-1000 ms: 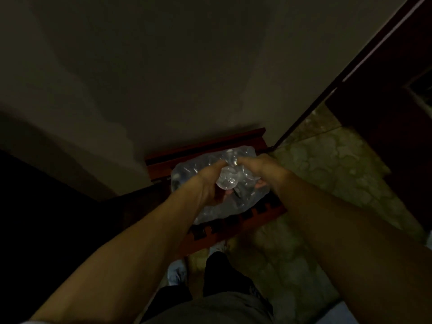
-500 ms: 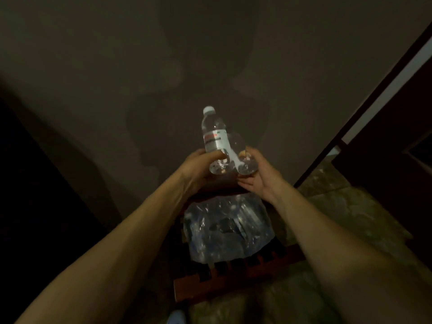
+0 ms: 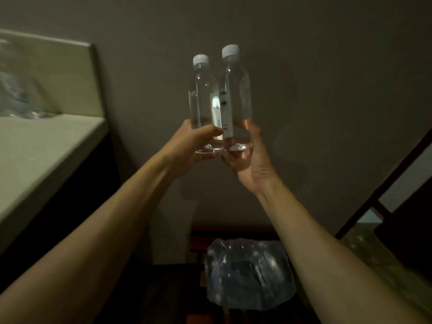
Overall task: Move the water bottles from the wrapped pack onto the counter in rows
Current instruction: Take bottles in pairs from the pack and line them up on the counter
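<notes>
Two clear water bottles with white caps are held upright side by side in front of the wall. My left hand [image 3: 190, 142] grips the left bottle [image 3: 201, 99] near its base. My right hand [image 3: 251, 160] grips the right bottle [image 3: 237, 94] from below and behind. The wrapped pack [image 3: 247, 274] of bottles sits low down on a dark red wooden rack [image 3: 195, 244], between my forearms. The pale counter [image 3: 39, 146] lies at the left, with blurred clear bottles [image 3: 16, 90] standing at its far left end.
A pale backsplash [image 3: 60, 78] rises behind the counter. The plain wall [image 3: 327, 90] fills the background. A dark door frame [image 3: 383, 188] runs diagonally at the right, with patterned stone floor [image 3: 374, 249] below it.
Both hands have risen from the pack with one bottle each, up in front of the wall. The view has tilted up and left, bringing the counter into sight.
</notes>
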Demonstrator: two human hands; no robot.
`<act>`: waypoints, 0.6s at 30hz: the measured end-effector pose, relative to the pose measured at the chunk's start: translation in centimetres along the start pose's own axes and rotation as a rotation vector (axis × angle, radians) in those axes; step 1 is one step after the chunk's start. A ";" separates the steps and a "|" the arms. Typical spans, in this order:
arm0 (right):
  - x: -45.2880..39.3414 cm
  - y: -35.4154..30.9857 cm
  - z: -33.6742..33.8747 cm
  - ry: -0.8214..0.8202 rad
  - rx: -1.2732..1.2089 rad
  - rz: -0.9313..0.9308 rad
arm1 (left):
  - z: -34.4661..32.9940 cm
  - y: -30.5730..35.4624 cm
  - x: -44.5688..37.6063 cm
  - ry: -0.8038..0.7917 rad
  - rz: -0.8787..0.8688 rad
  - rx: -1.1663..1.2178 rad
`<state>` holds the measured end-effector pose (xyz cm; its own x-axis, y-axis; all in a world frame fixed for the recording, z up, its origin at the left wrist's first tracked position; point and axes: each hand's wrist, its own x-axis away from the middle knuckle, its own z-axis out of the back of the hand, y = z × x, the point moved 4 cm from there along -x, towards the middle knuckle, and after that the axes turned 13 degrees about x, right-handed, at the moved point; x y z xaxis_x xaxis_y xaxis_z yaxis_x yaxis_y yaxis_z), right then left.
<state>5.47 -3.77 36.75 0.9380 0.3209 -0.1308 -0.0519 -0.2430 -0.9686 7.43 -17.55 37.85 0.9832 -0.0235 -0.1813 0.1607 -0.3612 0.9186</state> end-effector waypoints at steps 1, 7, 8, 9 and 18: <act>-0.1 -0.5 -1.4 0.006 0.045 0.023 | 0.8 1.3 0.2 0.014 -0.023 -0.017; -1.0 -1.8 -8.4 -0.022 0.137 0.138 | 7.0 7.9 2.2 0.056 -0.049 -0.068; -1.1 -1.7 -9.7 -0.044 0.147 0.163 | 8.2 8.6 2.6 0.057 -0.041 -0.078; -1.2 -1.5 -11.1 -0.058 0.161 0.186 | 9.6 9.1 3.0 0.070 -0.035 -0.077; -3.3 2.9 -26.7 0.068 0.204 0.296 | 22.2 14.9 7.6 0.169 -0.043 -0.161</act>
<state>11.32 -29.96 40.01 0.8925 0.2013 -0.4037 -0.3851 -0.1260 -0.9142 15.39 -43.77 42.39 0.9736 0.1501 -0.1720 0.2008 -0.2049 0.9579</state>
